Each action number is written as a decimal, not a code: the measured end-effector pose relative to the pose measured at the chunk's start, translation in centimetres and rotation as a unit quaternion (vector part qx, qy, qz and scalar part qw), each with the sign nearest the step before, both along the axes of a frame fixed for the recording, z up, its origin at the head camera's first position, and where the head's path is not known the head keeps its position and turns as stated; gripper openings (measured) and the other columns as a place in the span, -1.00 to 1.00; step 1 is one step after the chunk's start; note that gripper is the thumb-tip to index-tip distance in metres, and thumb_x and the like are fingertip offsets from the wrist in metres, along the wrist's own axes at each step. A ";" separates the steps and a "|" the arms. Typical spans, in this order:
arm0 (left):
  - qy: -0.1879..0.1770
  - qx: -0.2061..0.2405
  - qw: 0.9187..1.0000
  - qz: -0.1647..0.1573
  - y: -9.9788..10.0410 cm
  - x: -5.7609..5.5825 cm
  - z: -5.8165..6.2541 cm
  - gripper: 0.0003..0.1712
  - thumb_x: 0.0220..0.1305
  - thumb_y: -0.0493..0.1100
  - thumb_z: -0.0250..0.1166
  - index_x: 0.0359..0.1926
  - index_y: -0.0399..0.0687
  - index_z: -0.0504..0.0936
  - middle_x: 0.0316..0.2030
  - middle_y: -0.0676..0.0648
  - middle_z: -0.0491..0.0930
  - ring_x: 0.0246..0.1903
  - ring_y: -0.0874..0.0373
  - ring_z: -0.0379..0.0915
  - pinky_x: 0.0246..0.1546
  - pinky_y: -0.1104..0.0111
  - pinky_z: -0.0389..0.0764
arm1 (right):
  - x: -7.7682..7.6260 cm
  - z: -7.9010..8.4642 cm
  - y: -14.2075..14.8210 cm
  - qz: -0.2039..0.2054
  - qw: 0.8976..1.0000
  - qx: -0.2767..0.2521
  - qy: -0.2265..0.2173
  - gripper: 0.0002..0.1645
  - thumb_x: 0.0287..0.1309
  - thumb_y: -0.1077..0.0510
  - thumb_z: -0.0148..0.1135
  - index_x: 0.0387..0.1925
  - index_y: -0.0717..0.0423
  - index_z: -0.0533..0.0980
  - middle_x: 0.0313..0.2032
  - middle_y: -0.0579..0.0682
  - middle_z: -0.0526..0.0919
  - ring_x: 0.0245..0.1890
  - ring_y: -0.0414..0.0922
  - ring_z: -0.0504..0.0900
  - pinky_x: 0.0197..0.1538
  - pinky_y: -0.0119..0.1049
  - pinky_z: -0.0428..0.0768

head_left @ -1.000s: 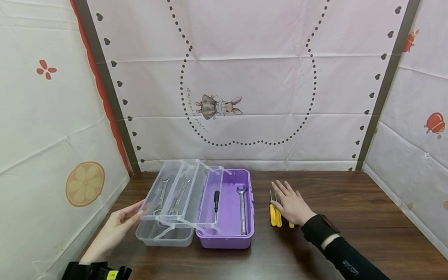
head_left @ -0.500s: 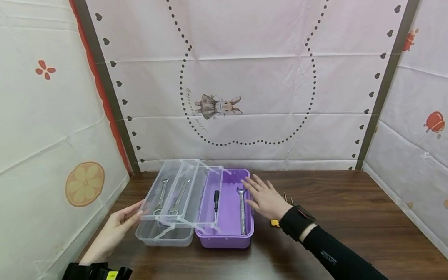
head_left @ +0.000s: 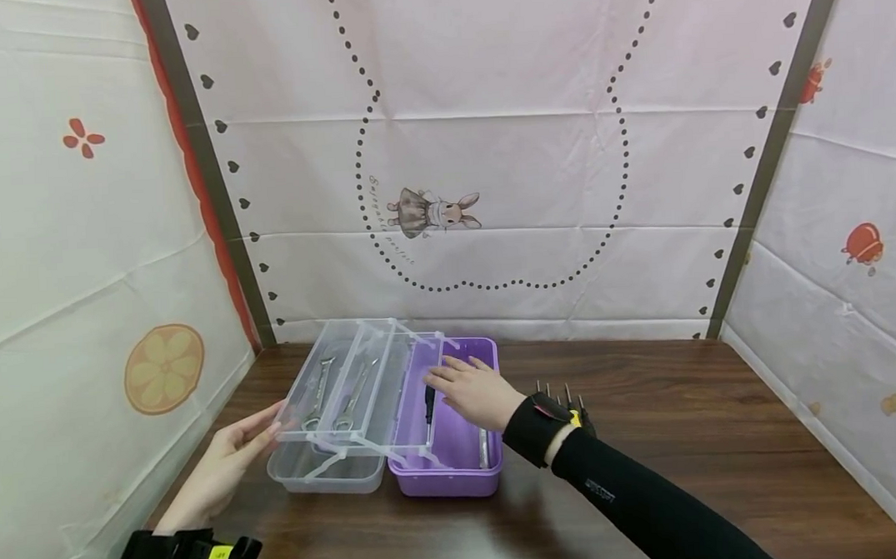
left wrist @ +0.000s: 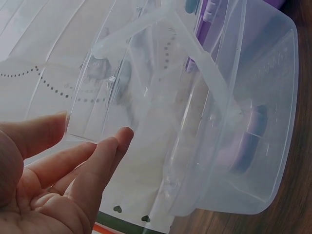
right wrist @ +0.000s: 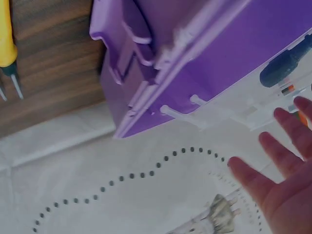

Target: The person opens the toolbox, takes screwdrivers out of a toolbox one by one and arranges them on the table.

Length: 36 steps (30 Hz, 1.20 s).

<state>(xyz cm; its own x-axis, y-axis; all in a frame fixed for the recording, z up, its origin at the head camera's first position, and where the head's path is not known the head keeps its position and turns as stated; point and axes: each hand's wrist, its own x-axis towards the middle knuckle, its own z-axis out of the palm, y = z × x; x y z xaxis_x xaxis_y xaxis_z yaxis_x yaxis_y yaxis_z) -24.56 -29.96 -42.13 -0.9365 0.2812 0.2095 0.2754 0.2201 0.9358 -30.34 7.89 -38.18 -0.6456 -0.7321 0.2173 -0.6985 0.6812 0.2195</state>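
Note:
A purple toolbox (head_left: 445, 484) stands with its clear lid (head_left: 329, 481) folded out to the left. Above both spreads a clear divided tray (head_left: 305, 436) on white hinged arms. My left hand (head_left: 226, 460) pinches the tray's left edge between thumb and fingers. Two wrenches, one a silver wrench (head_left: 318, 395), show through the tray. Over the toolbox, my right hand (head_left: 477, 392) reaches with its fingers spread, holding nothing. Beside its fingertips is a black-handled screwdriver (head_left: 429, 405). Another wrench (head_left: 485, 450) inside the toolbox is partly covered by that hand.
Several slim tools with metal tips and yellow handles (head_left: 574, 419) lie right of the toolbox, partly hidden by my right wrist. One yellow handle (right wrist: 6, 36) shows in the right wrist view. Printed white cloth (head_left: 524, 309) hangs behind the brown table (head_left: 688, 436).
My right hand has moved left, from above the yellow-handled tools to over the toolbox and the tray's right edge. The left hand keeps its place on the tray.

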 end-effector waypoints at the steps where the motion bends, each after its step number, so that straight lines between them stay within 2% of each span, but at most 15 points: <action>1: -0.002 0.000 1.000 0.001 0.0 0.0 0.0 -0.32 0.55 -0.16 -0.01 0.45 -0.54 0.02 0.31 0.16 0.40 0.08 0.52 0.49 0.02 0.67 0.50 | -0.1 0.1 -0.3 0.007 1.000 0.014 0.017 -0.49 0.38 0.12 0.12 0.34 -0.09 0.43 0.32 -0.07 0.50 0.39 0.00 0.38 0.30 0.03 0.48; 2: -0.005 0.001 1.000 0.002 0.0 0.0 0.0 -0.32 0.55 -0.15 -0.01 0.45 -0.53 0.01 0.33 0.10 0.38 0.08 0.52 0.49 0.02 0.67 0.50 | -0.2 0.2 -0.7 0.016 0.999 0.026 0.036 -0.52 0.37 0.13 0.12 0.29 -0.11 0.47 0.29 -0.10 0.54 0.35 -0.03 0.42 0.26 -0.05 0.52; 3: -0.006 0.005 1.000 0.001 0.0 -0.1 -0.1 -0.31 0.56 -0.15 -0.01 0.46 -0.53 0.01 0.33 0.15 0.38 0.09 0.52 0.49 0.03 0.66 0.50 | -0.3 0.3 -1.0 0.024 0.997 0.039 0.057 -0.55 0.36 0.14 0.12 0.25 -0.13 0.51 0.24 -0.13 0.58 0.31 -0.07 0.46 0.20 -0.13 0.56; 4: -0.006 0.007 1.000 0.001 0.0 -0.1 -0.2 -0.31 0.55 -0.15 -0.01 0.46 -0.53 0.01 0.35 0.13 0.36 0.09 0.52 0.49 0.03 0.66 0.50 | -0.3 0.4 -1.3 0.029 0.995 0.052 0.080 -0.58 0.35 0.14 0.12 0.20 -0.16 0.54 0.19 -0.17 0.61 0.26 -0.11 0.50 0.14 -0.21 0.59; 7: -0.007 0.018 1.000 -0.005 -0.1 -0.3 -0.4 -0.30 0.55 -0.15 -0.01 0.46 -0.54 -0.01 0.38 0.14 0.32 0.10 0.51 0.49 0.05 0.65 0.50 | -0.5 0.5 -2.1 0.050 0.988 0.073 0.128 -0.66 0.31 0.13 0.16 0.05 -0.25 0.62 0.03 -0.28 0.69 0.10 -0.22 0.56 -0.03 -0.37 0.59; 11: -0.005 0.042 0.999 -0.016 -0.1 -0.3 -0.5 -0.31 0.55 -0.19 -0.01 0.45 -0.57 -0.04 0.27 0.38 0.37 0.10 0.48 0.51 0.04 0.64 0.51 | -0.7 0.4 -3.0 0.070 0.976 0.096 0.185 -0.75 0.23 0.09 0.22 -0.13 -0.32 0.67 -0.18 -0.36 0.72 -0.10 -0.29 0.56 -0.17 -0.45 0.53; 15: -0.004 0.059 0.998 -0.025 -0.1 -0.3 -0.6 -0.31 0.54 -0.23 -0.01 0.44 -0.60 -0.06 0.18 0.46 0.42 0.09 0.46 0.53 0.03 0.64 0.52 | -0.8 0.4 -3.9 0.069 0.967 0.127 0.211 -0.81 0.21 0.08 0.26 -0.29 -0.36 0.68 -0.33 -0.37 0.69 -0.25 -0.32 0.54 -0.27 -0.47 0.47; 19: -0.005 0.060 0.998 -0.026 -0.1 -0.3 -0.6 -0.32 0.54 -0.24 -0.02 0.44 -0.60 -0.06 0.15 0.47 0.44 0.07 0.46 0.54 0.03 0.64 0.52 | -0.6 0.8 -4.9 0.057 0.965 0.147 0.209 -0.75 0.22 0.15 0.26 -0.39 -0.36 0.68 -0.37 -0.38 0.70 -0.31 -0.34 0.56 -0.33 -0.49 0.48; 26: -0.008 0.048 0.999 -0.015 -0.1 -0.3 -0.5 -0.31 0.54 -0.21 -0.01 0.44 -0.58 -0.04 0.14 0.47 0.44 0.06 0.47 0.53 0.03 0.65 0.51 | -0.5 1.4 -6.7 0.032 0.975 0.152 0.158 -0.63 0.24 0.26 0.20 -0.47 -0.32 0.68 -0.36 -0.36 0.73 -0.33 -0.36 0.63 -0.37 -0.47 0.52; 30: -0.006 0.044 0.999 -0.016 -0.1 -0.3 -0.4 -0.31 0.54 -0.21 0.00 0.44 -0.58 -0.03 0.16 0.46 0.43 0.07 0.47 0.53 0.03 0.65 0.52 | -0.4 1.5 -7.2 0.018 0.977 0.160 0.137 -0.65 0.23 0.26 0.21 -0.46 -0.31 0.68 -0.34 -0.35 0.73 -0.33 -0.36 0.63 -0.38 -0.46 0.52; 36: 0.007 0.050 0.998 -0.029 -0.2 -0.4 -0.6 -0.33 0.53 -0.26 -0.01 0.43 -0.62 -0.04 0.18 0.44 0.42 0.07 0.45 0.54 0.04 0.63 0.52 | -0.5 1.5 -7.4 0.018 0.977 0.162 0.137 -0.67 0.20 0.25 0.22 -0.48 -0.29 0.67 -0.37 -0.35 0.72 -0.40 -0.38 0.61 -0.41 -0.44 0.53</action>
